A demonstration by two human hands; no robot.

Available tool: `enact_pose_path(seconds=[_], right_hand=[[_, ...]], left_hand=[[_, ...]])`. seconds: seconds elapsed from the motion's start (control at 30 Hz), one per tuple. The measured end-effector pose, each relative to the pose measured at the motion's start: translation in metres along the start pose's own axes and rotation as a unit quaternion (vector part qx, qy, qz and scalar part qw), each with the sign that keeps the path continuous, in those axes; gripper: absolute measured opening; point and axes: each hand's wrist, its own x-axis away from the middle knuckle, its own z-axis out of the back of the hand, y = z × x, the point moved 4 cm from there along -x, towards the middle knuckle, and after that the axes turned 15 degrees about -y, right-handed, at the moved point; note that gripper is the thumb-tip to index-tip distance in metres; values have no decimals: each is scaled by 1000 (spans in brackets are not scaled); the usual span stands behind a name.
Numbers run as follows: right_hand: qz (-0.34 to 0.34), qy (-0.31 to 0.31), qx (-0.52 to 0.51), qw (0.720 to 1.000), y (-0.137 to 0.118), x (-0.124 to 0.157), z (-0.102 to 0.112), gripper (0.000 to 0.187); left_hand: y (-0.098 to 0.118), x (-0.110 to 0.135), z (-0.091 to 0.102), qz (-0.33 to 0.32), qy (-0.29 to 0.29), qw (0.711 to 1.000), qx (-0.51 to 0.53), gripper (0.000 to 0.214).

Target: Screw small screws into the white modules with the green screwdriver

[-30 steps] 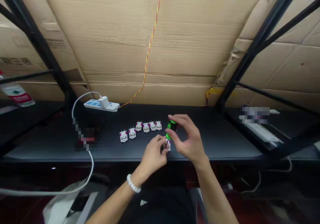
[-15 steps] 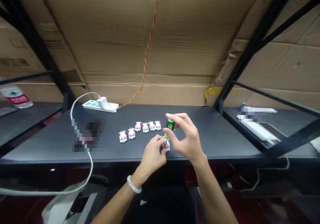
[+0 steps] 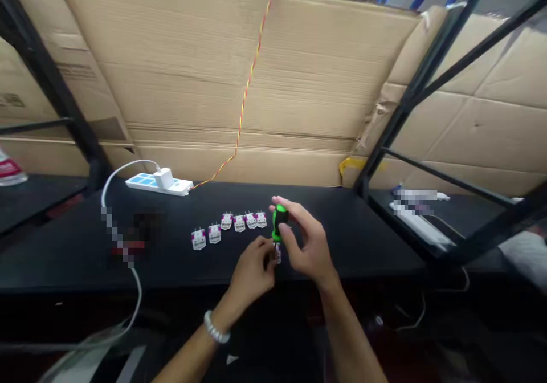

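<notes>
**Green-and-black screwdriver (image 3: 281, 219) above a white part (image 3: 278, 253)**

Well left of the screwdriver lies a power strip (image 3: 146, 183); nearer the screwdriver, six white-and-purple pieces (image 3: 214, 233) form an uneven row. Just below and left of it, the left hand (image 3: 252, 270) pinches the white part. On its right, the right hand (image 3: 310, 245) grips the screwdriver.

Module row (image 3: 239, 223) on table (image 3: 363, 240), left of screwdriver (image 3: 280, 220)
</notes>
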Motion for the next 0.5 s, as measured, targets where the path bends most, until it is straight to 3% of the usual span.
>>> enact_pose_path(seconds=[0.23,0.5], right_hand=[[-11,77,76,994,1,-1,0,43],[11,37,24,999,-3,-1,2,39]], left_hand=[[-2,0,-2,1,1,1000,0,24],[2,0,0,8,1,1000,-14,21]])
